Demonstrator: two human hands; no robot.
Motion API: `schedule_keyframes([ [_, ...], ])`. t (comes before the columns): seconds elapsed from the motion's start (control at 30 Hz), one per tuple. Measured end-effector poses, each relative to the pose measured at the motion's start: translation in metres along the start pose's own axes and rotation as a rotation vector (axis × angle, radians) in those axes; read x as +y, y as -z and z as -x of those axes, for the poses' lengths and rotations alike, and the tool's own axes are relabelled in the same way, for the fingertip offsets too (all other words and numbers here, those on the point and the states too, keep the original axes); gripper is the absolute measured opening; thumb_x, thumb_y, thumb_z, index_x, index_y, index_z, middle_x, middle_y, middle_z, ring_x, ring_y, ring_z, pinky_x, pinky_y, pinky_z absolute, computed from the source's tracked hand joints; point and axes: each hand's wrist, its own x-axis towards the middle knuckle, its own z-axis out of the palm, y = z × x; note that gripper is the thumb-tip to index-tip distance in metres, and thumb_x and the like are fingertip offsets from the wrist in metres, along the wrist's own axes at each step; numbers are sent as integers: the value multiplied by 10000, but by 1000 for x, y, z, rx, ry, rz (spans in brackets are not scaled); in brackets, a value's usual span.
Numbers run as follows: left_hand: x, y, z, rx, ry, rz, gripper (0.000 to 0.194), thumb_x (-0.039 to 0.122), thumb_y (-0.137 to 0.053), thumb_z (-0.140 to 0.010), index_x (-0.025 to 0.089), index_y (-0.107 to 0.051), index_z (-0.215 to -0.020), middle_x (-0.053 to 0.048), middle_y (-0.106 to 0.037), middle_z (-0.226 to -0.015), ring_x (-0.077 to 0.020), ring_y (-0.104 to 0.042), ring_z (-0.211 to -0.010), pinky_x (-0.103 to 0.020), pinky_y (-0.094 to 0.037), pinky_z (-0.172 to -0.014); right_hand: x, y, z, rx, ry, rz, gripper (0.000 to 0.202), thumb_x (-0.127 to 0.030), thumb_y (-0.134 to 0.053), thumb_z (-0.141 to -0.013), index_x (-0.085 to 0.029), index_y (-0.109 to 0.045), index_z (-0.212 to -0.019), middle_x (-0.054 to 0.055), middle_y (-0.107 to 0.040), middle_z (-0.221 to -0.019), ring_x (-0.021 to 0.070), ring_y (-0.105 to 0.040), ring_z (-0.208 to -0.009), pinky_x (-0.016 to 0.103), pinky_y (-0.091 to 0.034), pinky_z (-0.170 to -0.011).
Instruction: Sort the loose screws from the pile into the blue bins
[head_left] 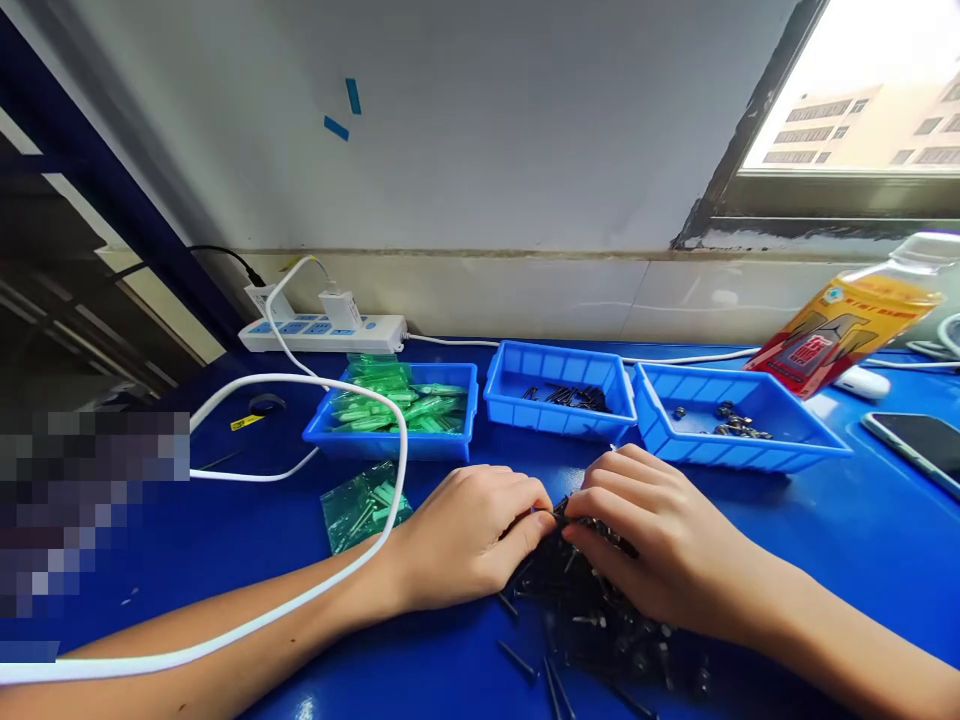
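My left hand (491,525) is closed in a pinch above the table, thumb against forefinger. Facing it, my right hand (652,530) pinches as well, and the fingertips of both almost meet. Between them is a small dark screw (559,517), mostly covered by the fingers. Beneath and in front of my hands lies a loose heap of dark screws (517,660) mixed with shiny small metal parts (591,621). Left of my left wrist rests a green plastic bag (352,510) with pale plugs and screws inside.
Along the back stand three blue bins: one with green bags (390,447), one with dark screws (555,424), one with metal nuts (780,455). A white cable (401,450) loops over my left forearm. Also there: a power strip (322,333), bottle (840,320) and phone (919,445).
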Motion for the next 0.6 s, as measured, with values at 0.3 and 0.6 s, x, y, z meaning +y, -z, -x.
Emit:
schedule_keyframes([
  [0.3,0,-2,-1,-6,-35,-102,217,227,-433,-897,182,-595,-760,0,-634,-695,-133,-549,-619,-242,-361,-590,0,-2,2,9,15,17,158,-205,-463,-896,-205,-548,-763,10,-559,-612,138,-489,-593,302,-350,-589],
  [0.6,0,-1,2,-11,-90,-170,230,226,-402,-921,175,-591,-799,-9,-644,-749,-142,-563,-675,-245,-376,-629,-2,-4,2,33,36,45,121,-202,-468,-889,-193,-555,-806,21,-588,-646,143,-502,-615,304,-354,-588],
])
